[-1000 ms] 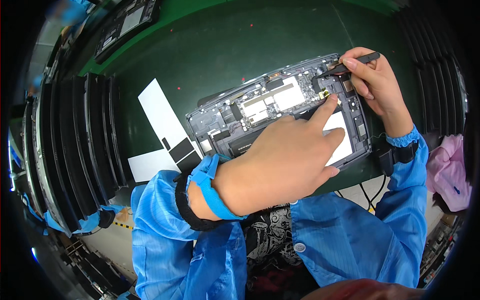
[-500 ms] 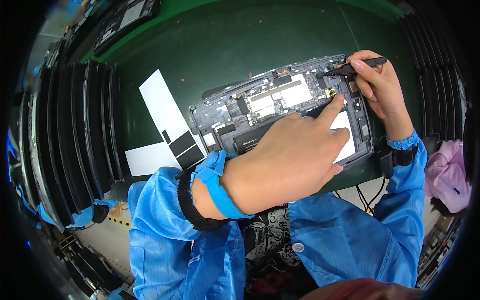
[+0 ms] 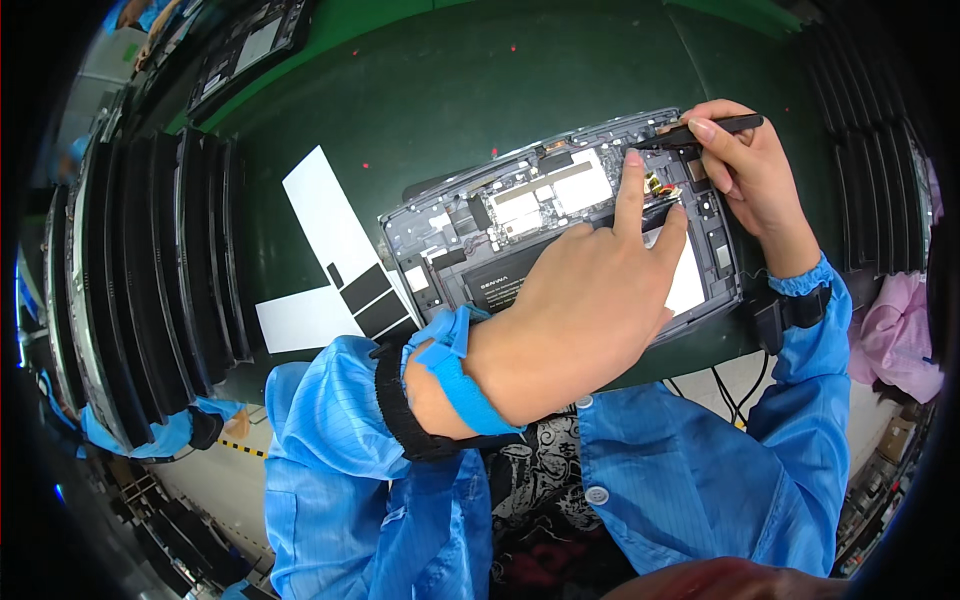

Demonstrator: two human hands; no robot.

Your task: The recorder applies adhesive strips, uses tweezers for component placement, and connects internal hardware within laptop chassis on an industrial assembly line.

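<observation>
An opened laptop base (image 3: 722, 265) lies on the dark green table, its circuit board (image 3: 525, 207) and black battery (image 3: 490, 284) exposed. My left hand (image 3: 590, 300) reaches over it from below. Its index finger is stretched onto the board beside the tweezer tips, and another extended finger rests near a small yellow-taped part (image 3: 655, 184). This hand holds nothing and hides part of the battery. At the upper right corner, my right hand (image 3: 750, 165) is closed around black tweezers (image 3: 715, 128), whose tips point left onto the board.
White sheets with black adhesive pieces (image 3: 374, 300) lie left of the laptop base. Stacked dark panels stand along the left (image 3: 160, 280) and right (image 3: 880, 200) edges. Another opened device (image 3: 250, 50) is at the upper left. Cables (image 3: 735, 395) hang below the table edge.
My left index finger has moved up and left across the board to the tweezer tips, and another finger has stretched out beside it. The laptop base and tweezers have shifted slightly left.
</observation>
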